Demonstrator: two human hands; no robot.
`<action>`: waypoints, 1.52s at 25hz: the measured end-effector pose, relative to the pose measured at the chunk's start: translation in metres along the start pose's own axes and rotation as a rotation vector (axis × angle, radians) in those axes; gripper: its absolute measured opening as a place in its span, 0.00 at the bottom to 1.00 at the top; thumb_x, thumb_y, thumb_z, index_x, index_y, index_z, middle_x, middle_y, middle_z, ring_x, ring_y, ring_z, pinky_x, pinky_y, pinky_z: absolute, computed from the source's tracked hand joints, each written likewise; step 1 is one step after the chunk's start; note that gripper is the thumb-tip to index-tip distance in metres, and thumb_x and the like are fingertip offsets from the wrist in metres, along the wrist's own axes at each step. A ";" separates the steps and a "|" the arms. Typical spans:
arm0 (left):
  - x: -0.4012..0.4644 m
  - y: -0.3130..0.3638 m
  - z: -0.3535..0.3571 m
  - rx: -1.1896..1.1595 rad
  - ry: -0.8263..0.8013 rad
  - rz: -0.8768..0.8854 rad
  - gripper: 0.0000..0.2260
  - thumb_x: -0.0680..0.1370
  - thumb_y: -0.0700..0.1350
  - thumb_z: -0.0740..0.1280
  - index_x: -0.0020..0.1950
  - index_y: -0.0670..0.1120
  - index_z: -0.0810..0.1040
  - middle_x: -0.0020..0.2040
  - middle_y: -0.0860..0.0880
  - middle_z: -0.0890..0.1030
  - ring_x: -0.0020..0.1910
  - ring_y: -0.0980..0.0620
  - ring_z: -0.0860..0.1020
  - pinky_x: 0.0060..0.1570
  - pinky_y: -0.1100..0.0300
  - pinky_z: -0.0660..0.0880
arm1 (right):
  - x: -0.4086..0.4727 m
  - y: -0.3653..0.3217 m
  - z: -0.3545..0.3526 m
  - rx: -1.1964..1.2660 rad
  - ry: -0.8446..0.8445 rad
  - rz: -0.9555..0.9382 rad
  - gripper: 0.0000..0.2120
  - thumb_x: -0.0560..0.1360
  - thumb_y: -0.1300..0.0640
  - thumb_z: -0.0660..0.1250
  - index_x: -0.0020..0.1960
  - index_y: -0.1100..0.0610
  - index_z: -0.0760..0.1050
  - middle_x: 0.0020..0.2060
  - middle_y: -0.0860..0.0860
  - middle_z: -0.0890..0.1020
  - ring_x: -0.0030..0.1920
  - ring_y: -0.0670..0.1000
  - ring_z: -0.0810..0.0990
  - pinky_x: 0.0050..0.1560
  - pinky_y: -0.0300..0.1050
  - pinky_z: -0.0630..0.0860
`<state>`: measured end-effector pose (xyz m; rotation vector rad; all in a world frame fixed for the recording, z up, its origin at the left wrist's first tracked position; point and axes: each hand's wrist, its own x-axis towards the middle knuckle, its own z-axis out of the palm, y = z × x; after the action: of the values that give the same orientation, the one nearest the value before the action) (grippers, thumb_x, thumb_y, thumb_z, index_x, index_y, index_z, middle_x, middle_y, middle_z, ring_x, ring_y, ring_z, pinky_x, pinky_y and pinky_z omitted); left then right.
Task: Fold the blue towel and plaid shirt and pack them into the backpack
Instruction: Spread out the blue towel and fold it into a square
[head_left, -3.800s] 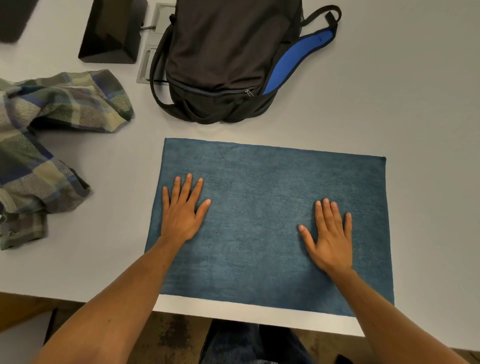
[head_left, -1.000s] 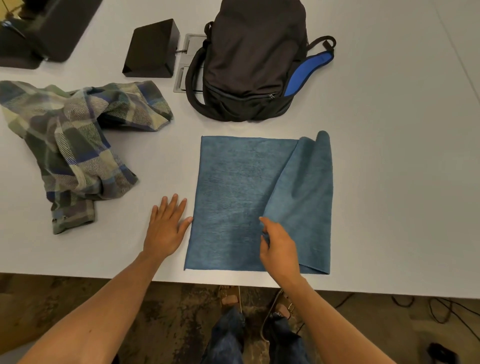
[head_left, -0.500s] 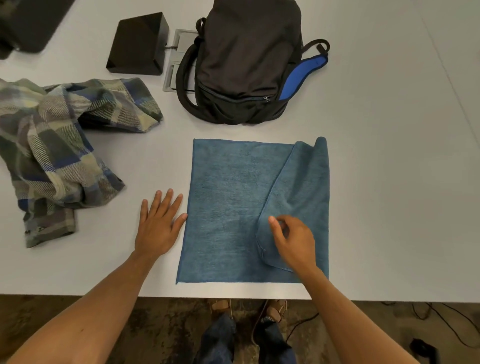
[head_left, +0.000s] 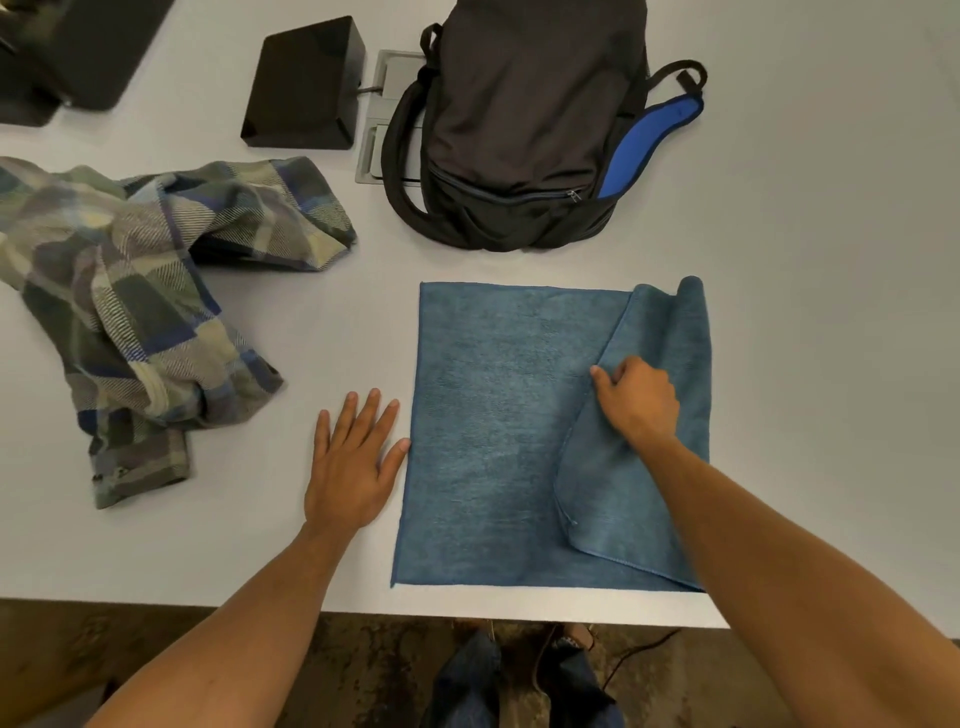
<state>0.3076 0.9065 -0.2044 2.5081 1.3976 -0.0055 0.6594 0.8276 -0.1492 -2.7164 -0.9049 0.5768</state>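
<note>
the step in hand appears to be a second fold of the blue towel, which lies flat on the white table at its near edge, just in front of the backpack. the right hand pinches the free edge of the turned-over right flap, fingers curled round the cloth. the left hand lies flat on the table with fingers straight and spread, holding nothing; its thumb tip is at the towel's left edge.

to do the fold well, the person would likely carry the pinched edge across to the left edge, keeping it parallel, as the flap now lies askew and would need squaring. the left hand could pin the left edge against sliding.

the towel is a soft, matte, short-pile cloth with a stitched hem; it should drape and crease easily. the plaid shirt lies crumpled to the left, well apart, a woven fabric in green, cream and blue. the backpack is dark, smooth synthetic cloth with a blue lining showing at its right side.
</note>
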 end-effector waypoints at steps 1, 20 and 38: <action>0.000 0.000 0.000 0.004 -0.004 0.000 0.27 0.82 0.63 0.42 0.80 0.55 0.53 0.80 0.53 0.51 0.79 0.52 0.44 0.77 0.44 0.43 | 0.001 0.000 0.001 -0.011 -0.007 0.004 0.21 0.78 0.39 0.62 0.50 0.59 0.74 0.47 0.58 0.80 0.48 0.61 0.79 0.48 0.57 0.79; 0.001 -0.001 0.002 0.016 -0.004 0.000 0.27 0.83 0.62 0.43 0.80 0.54 0.53 0.80 0.52 0.51 0.79 0.51 0.44 0.76 0.43 0.45 | 0.017 -0.018 -0.011 -0.030 -0.102 -0.006 0.11 0.74 0.56 0.64 0.35 0.58 0.68 0.37 0.55 0.76 0.36 0.56 0.76 0.33 0.45 0.70; 0.001 0.000 0.002 0.044 -0.002 -0.011 0.28 0.82 0.63 0.41 0.80 0.55 0.53 0.80 0.52 0.51 0.79 0.50 0.45 0.76 0.44 0.44 | -0.069 -0.101 0.019 0.403 -0.095 -0.488 0.06 0.75 0.55 0.67 0.40 0.54 0.76 0.29 0.48 0.78 0.32 0.48 0.77 0.38 0.50 0.77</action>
<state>0.3085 0.9074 -0.2061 2.5348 1.4262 -0.0411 0.5473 0.8660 -0.1128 -2.0301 -1.2624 0.6942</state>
